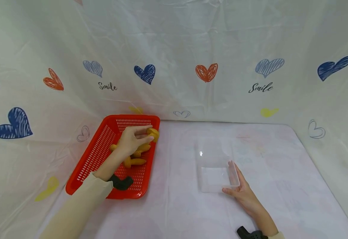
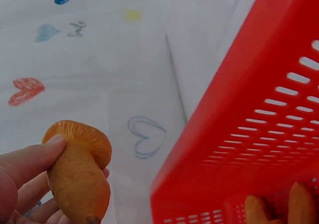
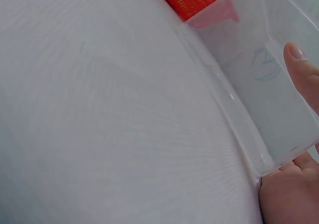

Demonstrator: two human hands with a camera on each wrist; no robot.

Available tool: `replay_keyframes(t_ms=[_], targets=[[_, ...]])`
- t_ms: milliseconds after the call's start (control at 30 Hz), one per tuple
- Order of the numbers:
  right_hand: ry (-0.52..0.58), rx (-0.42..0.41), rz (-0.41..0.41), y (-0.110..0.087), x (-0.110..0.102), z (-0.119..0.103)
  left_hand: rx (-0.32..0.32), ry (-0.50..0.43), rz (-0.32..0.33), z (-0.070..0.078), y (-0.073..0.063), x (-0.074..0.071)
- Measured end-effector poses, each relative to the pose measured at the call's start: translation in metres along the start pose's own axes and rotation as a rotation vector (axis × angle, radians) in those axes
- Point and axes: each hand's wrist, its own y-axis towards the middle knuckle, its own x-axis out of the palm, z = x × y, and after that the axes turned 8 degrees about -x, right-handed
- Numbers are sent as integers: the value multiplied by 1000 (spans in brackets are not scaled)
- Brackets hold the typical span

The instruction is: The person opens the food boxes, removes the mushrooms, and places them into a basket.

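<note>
My left hand (image 1: 129, 141) pinches a yellow-brown mushroom (image 2: 77, 179) above the right side of a red plastic basket (image 1: 85, 166). In the left wrist view the thumb lies just under its cap and the stem points down. More yellow-brown mushrooms (image 1: 138, 161) lie on the basket's floor, partly hidden by the hand and forearm. My right hand (image 1: 246, 196) grips the near right corner of a clear plastic box (image 1: 208, 189), thumb on the near side and fingers along the right wall. Nothing shows inside the box.
The basket stands at the left of a white-covered table (image 1: 179, 212), its slotted walls rising around the mushrooms. Behind the table hangs a white sheet (image 1: 174, 39) printed with hearts. Dark straps (image 1: 121, 183) sit at both wrists.
</note>
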Motion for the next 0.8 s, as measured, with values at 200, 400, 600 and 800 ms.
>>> replay_keyframes(t_ms=[200,400,600,800], targets=[[-14,-7,3,1,0,0,19,16,16,-15,5,-7],[-26,-13,5,1,0,-1,-34,-1,35,-27,12,-10],[-26,-15,3,0,-1,0,-105,-68,51,-40,20,-13],[-4,-32,-6,0,-1,0,-163,-150,53,-55,32,-12]])
